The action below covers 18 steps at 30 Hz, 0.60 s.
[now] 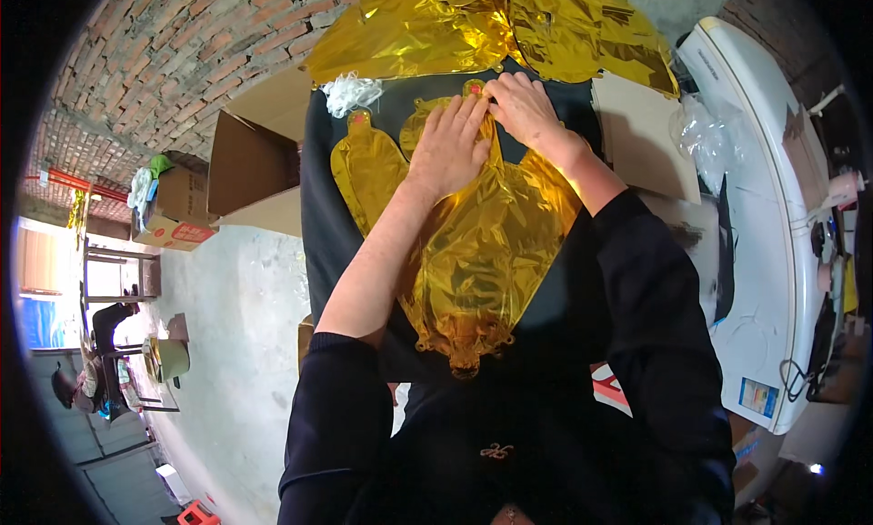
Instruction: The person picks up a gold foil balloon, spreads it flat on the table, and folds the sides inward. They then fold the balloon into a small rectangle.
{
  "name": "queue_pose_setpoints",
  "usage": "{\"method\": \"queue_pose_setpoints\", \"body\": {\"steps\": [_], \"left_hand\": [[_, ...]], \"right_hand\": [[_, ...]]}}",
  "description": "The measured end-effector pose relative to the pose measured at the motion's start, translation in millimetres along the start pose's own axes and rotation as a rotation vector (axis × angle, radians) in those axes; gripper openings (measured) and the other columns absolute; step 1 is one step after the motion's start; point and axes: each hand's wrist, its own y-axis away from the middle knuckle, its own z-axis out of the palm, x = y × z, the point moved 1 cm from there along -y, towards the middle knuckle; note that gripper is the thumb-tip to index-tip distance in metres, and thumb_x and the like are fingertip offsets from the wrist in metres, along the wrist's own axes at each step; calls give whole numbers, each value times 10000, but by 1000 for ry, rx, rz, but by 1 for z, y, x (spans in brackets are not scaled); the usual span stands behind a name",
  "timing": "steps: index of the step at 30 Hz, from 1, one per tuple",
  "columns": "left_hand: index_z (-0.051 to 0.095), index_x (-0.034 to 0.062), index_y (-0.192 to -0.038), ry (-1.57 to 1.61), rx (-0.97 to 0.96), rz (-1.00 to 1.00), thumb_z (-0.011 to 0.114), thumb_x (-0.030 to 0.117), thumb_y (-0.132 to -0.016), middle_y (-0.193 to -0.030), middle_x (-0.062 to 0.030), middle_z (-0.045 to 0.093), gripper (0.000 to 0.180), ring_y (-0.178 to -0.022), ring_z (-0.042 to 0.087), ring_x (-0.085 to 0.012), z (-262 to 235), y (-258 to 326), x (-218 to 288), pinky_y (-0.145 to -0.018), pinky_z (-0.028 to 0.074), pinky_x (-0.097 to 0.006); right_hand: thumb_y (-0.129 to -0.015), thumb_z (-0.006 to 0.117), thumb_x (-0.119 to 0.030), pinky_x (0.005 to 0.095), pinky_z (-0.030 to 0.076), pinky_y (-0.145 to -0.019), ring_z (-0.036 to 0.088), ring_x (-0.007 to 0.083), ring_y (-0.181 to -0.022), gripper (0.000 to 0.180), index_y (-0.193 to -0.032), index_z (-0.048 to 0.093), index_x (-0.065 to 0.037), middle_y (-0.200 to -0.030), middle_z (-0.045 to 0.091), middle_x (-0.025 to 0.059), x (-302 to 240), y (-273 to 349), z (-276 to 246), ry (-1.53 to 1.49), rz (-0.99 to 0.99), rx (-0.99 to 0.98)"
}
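A flat gold foil balloon [491, 238] lies on a black-covered work surface [327, 216], its narrow end towards me and tabbed lobes at the far side. My left hand [448, 149] rests flat on it, fingers stretched out towards the far edge. My right hand [527, 113] is closed, its bent fingers and thumb gripping the foil near a far tab with a red spot. The fingertips of both hands almost meet there, and the right hand's grip is partly hidden.
More gold foil sheets [409, 34] lie beyond the surface. A tangle of white string [353, 94] sits at the far left corner. Open cardboard boxes [250, 166] stand left, a cardboard flap [646, 143] right. Farther right is a white appliance [750, 243] with clear plastic [709, 134].
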Motion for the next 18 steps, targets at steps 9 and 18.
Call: {"method": "queue_pose_setpoints", "body": {"steps": [9, 18], "left_hand": [[280, 91, -1659, 7, 38, 5, 440, 394, -1092, -1697, -137, 343, 662, -1571, 306, -323, 2, 3, -4, -1290, 219, -484], [399, 148, -1616, -50, -5, 17, 416, 400, -1097, -1678, -141, 371, 577, -1564, 312, -336, 2, 0, -2, -1288, 214, -497]], "right_hand": [[-902, 713, -101, 404, 462, -908, 594, 263, -1097, 77, -971, 681, -92, -1026, 646, 41, -25, 67, -36, -189, -292, 22], [-800, 758, -87, 380, 471, -920, 592, 254, -1080, 171, -956, 689, -93, -1026, 655, 28, -29, 81, -49, -181, -396, -61]]}}
